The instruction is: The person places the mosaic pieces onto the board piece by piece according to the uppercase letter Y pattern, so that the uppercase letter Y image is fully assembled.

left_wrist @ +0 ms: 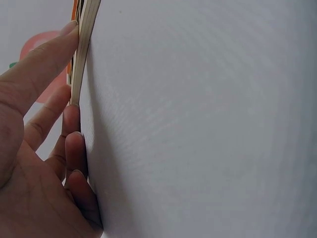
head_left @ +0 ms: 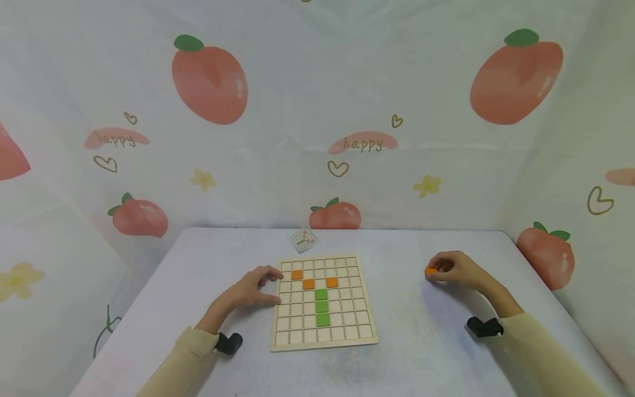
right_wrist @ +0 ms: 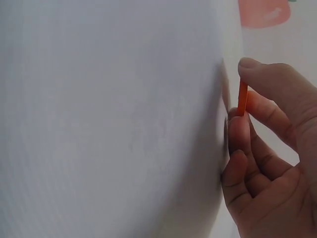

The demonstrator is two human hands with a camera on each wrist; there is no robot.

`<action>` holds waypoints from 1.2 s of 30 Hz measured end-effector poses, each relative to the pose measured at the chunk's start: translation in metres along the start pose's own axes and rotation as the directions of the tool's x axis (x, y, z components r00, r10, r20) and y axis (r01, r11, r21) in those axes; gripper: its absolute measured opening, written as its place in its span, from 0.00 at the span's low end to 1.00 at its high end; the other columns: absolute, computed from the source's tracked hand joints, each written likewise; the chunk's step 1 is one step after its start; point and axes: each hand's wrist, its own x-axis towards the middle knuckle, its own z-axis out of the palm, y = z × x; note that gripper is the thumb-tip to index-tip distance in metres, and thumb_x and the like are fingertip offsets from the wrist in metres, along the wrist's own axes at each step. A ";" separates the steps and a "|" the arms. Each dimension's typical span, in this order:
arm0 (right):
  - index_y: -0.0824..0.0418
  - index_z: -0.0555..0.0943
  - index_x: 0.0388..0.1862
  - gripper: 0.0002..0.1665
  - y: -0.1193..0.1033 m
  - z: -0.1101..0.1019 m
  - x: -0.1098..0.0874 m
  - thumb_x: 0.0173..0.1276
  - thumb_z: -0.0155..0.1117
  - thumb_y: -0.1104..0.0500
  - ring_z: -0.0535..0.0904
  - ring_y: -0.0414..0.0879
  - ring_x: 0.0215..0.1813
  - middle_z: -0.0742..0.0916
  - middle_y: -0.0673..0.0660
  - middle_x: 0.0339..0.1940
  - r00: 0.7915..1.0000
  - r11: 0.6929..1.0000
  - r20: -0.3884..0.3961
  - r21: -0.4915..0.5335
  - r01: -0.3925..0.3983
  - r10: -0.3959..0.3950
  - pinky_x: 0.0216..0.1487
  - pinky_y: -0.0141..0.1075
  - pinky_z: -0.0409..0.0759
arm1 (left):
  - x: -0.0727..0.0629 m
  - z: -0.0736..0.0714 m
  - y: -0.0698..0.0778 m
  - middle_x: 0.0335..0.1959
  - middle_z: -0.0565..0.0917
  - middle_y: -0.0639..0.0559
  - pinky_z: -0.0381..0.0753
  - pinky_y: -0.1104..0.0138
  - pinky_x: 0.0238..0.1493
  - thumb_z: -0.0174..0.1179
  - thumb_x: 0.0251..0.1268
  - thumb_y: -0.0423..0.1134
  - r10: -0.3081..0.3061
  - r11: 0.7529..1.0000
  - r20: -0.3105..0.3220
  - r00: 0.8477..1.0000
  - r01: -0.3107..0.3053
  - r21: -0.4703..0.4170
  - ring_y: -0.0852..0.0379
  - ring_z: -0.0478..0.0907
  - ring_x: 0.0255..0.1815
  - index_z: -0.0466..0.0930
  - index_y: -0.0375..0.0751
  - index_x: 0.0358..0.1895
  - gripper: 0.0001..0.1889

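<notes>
A square wooden grid board (head_left: 347,303) lies mid-table, with three orange tiles (head_left: 308,284) and three green tiles (head_left: 322,306) in its cells. The green ones form a column; the orange ones sit above it, apart from each other. My left hand (head_left: 253,288) rests at the board's left edge, thumb and index finger spread and touching it; in the left wrist view the thumb (left_wrist: 47,54) lies against the rim. Off to the right, my right hand (head_left: 458,270) pinches an orange square tile (right_wrist: 242,96) between thumb and fingers, low over the table.
Behind the board lies a small pattern card (head_left: 303,240) printed with a grid and coloured squares. The white table (head_left: 397,342) meets a fruit-printed curtain (head_left: 297,110) at its back and sides. Black wrist cameras (head_left: 485,327) sit at both cuffs.
</notes>
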 end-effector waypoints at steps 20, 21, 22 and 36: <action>0.66 0.85 0.42 0.13 -0.023 0.032 0.013 0.59 0.74 0.71 0.78 0.42 0.33 0.85 0.55 0.36 0.990 0.985 0.025 0.107 0.136 -0.140 0.35 0.31 0.77 | 0.000 0.001 -0.002 0.50 0.77 0.52 0.71 0.52 0.53 0.79 0.54 0.45 -0.007 1.000 0.004 1.000 0.007 -0.002 0.49 0.70 0.49 0.78 0.43 0.58 0.29; 0.65 0.85 0.42 0.13 -0.024 0.034 0.015 0.59 0.75 0.71 0.78 0.42 0.33 0.85 0.54 0.36 0.989 0.985 0.029 0.103 0.139 -0.143 0.35 0.31 0.77 | 0.001 0.001 -0.002 0.50 0.77 0.53 0.71 0.52 0.54 0.79 0.54 0.45 -0.014 1.000 0.004 1.000 0.014 -0.003 0.49 0.70 0.49 0.79 0.44 0.58 0.29; 0.65 0.85 0.42 0.13 -0.026 0.036 0.018 0.59 0.75 0.71 0.78 0.42 0.33 0.85 0.54 0.35 0.989 0.984 0.031 0.101 0.143 -0.147 0.35 0.31 0.77 | 0.001 0.002 -0.002 0.50 0.77 0.53 0.71 0.52 0.54 0.79 0.54 0.45 -0.016 1.000 0.003 1.000 0.016 -0.005 0.49 0.70 0.49 0.79 0.44 0.58 0.29; 0.71 0.85 0.44 0.14 -0.051 0.068 0.057 0.59 0.76 0.73 0.79 0.50 0.34 0.87 0.63 0.39 0.981 0.970 0.048 0.166 0.179 -0.189 0.37 0.34 0.79 | 0.001 0.001 -0.002 0.51 0.77 0.53 0.70 0.50 0.56 0.79 0.53 0.45 -0.035 0.999 0.002 0.999 0.035 -0.015 0.49 0.70 0.51 0.79 0.44 0.58 0.29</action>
